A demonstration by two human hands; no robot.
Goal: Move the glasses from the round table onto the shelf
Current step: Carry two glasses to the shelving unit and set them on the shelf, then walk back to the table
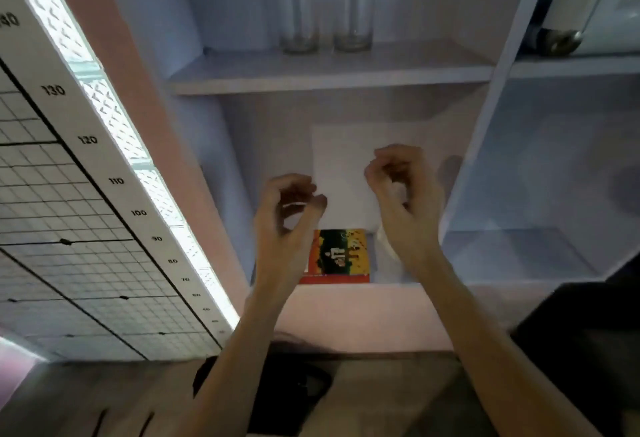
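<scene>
Two clear drinking glasses stand side by side on the white upper shelf [332, 73]: the left glass [300, 14] and the right glass [354, 10]. Both are upright and nearly touching. Below that shelf, my left hand [287, 225] and my right hand [405, 201] are raised in front of the lower compartment. Each has curled fingers held apart, with nothing in them. The hands are well below the glasses and touch neither one. The round table is not in view.
A colourful box [337, 256] and a white sheet [343, 173] sit in the lower compartment behind my hands. A white panel with a grid and height numbers [86, 211] leans at the left. A metal-based object [561, 40] stands in the right-hand compartment.
</scene>
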